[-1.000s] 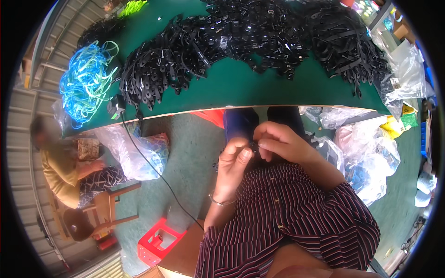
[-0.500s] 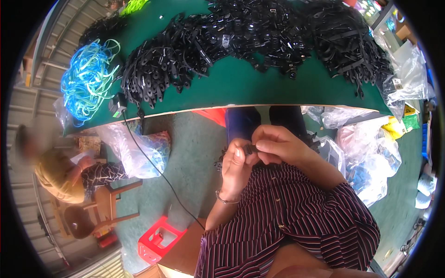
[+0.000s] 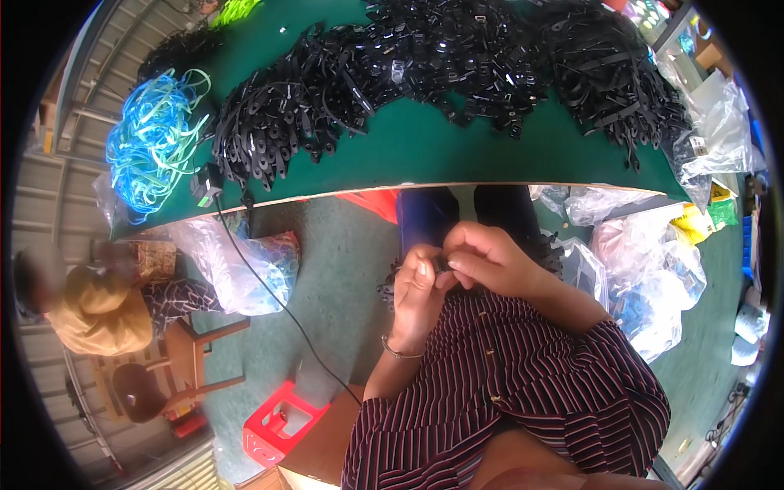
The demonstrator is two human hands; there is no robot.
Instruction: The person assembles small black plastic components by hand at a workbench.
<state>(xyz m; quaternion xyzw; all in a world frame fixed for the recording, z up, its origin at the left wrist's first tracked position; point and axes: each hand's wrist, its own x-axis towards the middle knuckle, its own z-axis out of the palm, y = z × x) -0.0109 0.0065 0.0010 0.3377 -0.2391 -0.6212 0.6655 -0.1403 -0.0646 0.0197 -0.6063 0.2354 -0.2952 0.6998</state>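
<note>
Over my lap, just off the table's front edge, my two hands meet with fingertips pinched together. My left hand (image 3: 415,284), with a bracelet at its wrist, is closed round a small black piece (image 3: 442,265). Fingers of my right hand (image 3: 490,260) pinch the same piece from the other side. Most of it is hidden by the fingers, so its exact kind does not show. Beyond the hands, a large heap of black straps with buckles (image 3: 392,69) lies across the green table (image 3: 392,155).
Blue and green cords (image 3: 155,143) are bundled at the table's left end, beside a small black box (image 3: 206,186) with a cable. Clear plastic bags (image 3: 645,286) stand on the right. A red stool (image 3: 282,420) is low left; another person (image 3: 98,306) sits at far left.
My fingers have shifted slightly round the black piece, which shows less now. The person at far left has leaned further left. The heaps on the table look the same.
</note>
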